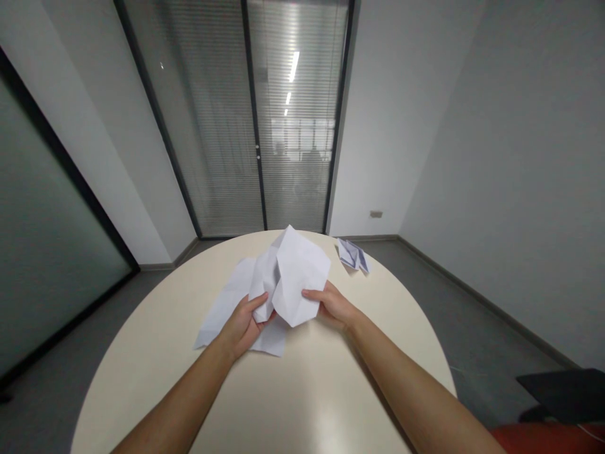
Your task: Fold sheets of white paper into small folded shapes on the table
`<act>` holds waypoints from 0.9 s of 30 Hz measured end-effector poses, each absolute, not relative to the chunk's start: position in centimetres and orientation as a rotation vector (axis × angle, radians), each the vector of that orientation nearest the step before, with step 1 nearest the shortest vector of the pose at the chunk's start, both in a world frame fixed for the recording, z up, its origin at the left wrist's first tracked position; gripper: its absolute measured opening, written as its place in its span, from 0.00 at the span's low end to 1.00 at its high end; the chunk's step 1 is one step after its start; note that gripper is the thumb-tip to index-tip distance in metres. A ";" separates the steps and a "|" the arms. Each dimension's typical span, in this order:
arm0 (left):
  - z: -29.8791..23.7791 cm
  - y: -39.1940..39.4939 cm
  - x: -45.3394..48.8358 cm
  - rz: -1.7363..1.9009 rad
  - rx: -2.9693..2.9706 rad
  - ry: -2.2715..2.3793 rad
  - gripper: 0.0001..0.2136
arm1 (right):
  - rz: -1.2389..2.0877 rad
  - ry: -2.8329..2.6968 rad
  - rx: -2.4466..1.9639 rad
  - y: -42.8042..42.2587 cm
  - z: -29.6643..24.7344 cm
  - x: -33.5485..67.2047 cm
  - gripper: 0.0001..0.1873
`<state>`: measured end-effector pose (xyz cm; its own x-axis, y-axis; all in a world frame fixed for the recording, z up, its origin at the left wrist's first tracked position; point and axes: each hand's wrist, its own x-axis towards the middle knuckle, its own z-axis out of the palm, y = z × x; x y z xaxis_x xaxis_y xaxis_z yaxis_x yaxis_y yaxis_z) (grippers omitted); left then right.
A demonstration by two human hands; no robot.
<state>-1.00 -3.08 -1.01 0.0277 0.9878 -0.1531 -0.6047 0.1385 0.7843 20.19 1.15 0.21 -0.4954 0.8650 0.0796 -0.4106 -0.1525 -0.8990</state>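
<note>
Between my two hands is a creased white sheet of paper [302, 271], partly folded and held up above the table. My left hand [246, 321] pinches its left part, thumb on top and fingers underneath. On the right side, my right hand [333, 304] grips the paper's edge with the thumb in front and the other fingers behind. Beneath and to the left lies another white sheet [222, 309], flat on the table with creases, partly covered by the held paper and my left hand.
A folded paper piece [353, 255] sits near the far right edge of the round cream table [331, 391]. Beyond stand glass panels with blinds [297, 176]. At lower right are a dark chair-like object [567, 394] and something red [543, 438].
</note>
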 end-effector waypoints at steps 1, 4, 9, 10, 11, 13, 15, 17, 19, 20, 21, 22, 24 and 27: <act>-0.9 -3.1 -1.1 1.369 0.594 0.815 0.23 | 1.775 -1.164 -0.590 1.2 0.2 20.1 0.28; -0.5 -2.8 -1.8 1.440 0.567 0.832 0.21 | 1.701 -1.114 -0.613 1.8 -0.1 20.1 0.27; 0.2 -2.0 -3.6 1.612 0.632 0.899 0.15 | 1.520 -1.109 -0.710 3.3 -1.0 20.5 0.25; 0.3 -1.8 -4.0 1.632 0.632 0.961 0.13 | 1.451 -1.122 -0.744 3.6 -1.3 20.6 0.25; 0.4 -1.7 -4.4 1.653 0.624 1.024 0.13 | 1.375 -1.134 -0.786 3.9 -1.5 20.8 0.24; 0.7 -1.7 -5.0 1.684 0.601 1.130 0.11 | 1.224 -1.174 -0.876 4.5 -1.9 21.3 0.24; 1.0 -1.8 -5.4 1.692 0.595 1.185 0.09 | 1.089 -1.211 -0.959 4.9 -2.0 21.8 0.22; 1.4 -2.0 -5.6 1.680 0.626 1.173 0.09 | 1.002 -1.225 -0.996 5.4 -1.9 22.3 0.20; 1.7 -2.2 -5.8 1.647 0.666 1.119 0.09 | 0.955 -1.239 -1.002 5.8 -1.9 22.8 0.19; 1.9 -2.3 -6.0 1.622 0.674 1.090 0.10 | 0.942 -1.256 -1.004 6.0 -1.9 23.0 0.18; 2.1 -2.3 -6.2 1.591 0.672 1.060 0.11 | 0.942 -1.285 -1.010 6.3 -2.0 23.3 0.18; 2.1 -2.3 -6.4 1.553 0.666 1.031 0.11 | 0.965 -1.321 -1.017 6.4 -2.1 23.5 0.19; 2.0 -2.2 -7.0 1.429 0.650 1.006 0.13 | 1.105 -1.416 -1.010 6.6 -2.4 24.0 0.23; 1.1 -1.9 -7.8 1.189 0.640 1.132 0.14 | 1.303 -1.534 -0.947 6.3 -2.4 24.4 0.26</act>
<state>-7.80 -1.89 1.14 -0.0334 0.9402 -0.3390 -0.3847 0.3009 0.8726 24.43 6.27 -2.45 -0.3169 0.9371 0.1461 0.0073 0.1564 -0.9877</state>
